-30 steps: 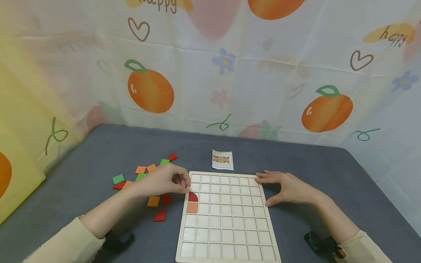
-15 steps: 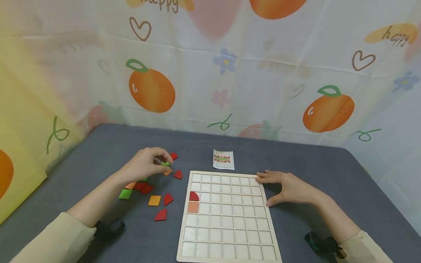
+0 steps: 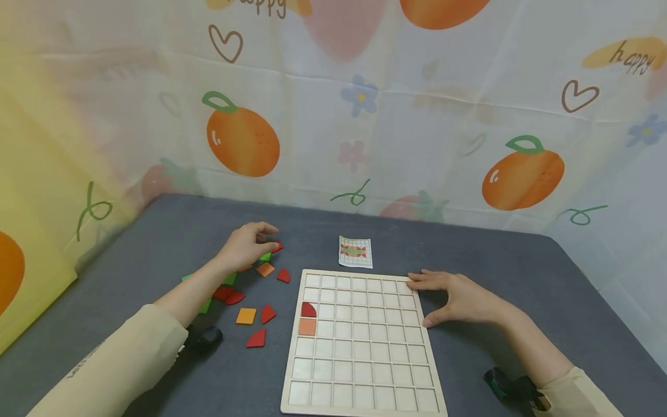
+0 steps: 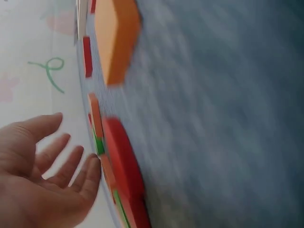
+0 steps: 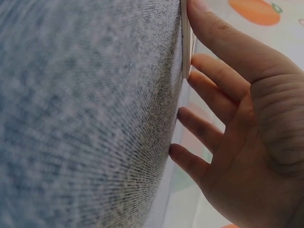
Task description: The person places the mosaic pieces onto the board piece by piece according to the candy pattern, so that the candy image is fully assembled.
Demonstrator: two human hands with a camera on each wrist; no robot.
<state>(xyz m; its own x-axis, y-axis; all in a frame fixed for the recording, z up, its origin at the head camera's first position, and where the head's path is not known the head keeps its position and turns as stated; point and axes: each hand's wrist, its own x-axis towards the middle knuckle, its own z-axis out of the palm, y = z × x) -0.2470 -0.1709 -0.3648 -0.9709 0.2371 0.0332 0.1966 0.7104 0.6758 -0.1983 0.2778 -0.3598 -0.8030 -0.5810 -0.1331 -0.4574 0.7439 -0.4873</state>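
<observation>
My left hand (image 3: 246, 245) is over the far end of the loose tiles, thumb and fingers apart with nothing between them. Its fingertips are right at a red tile (image 3: 278, 247), beside a green tile (image 3: 266, 257). In the left wrist view the fingers are loosely bent above the tiles. A pale wooden grid board (image 3: 359, 412) lies flat in front of me. On its left column sit a red quarter-circle tile (image 3: 308, 310) and, just below it, a salmon square tile (image 3: 307, 327). My right hand (image 3: 461, 296) rests against the board's right edge, thumb and fingertips touching it.
Left of the board lie a yellow-orange square (image 3: 246, 315), red quarter-circles (image 3: 256, 338) and several other tiles, some hidden beneath my left forearm. Beyond the board is a small card (image 3: 356, 252) with a candy-like grid pattern. A patterned curtain (image 3: 312, 116) hangs behind the table.
My left hand has gone from the board's left edge back to the loose tiles, then farther away toward the red tile at their far end. The right hand has stayed at the board.
</observation>
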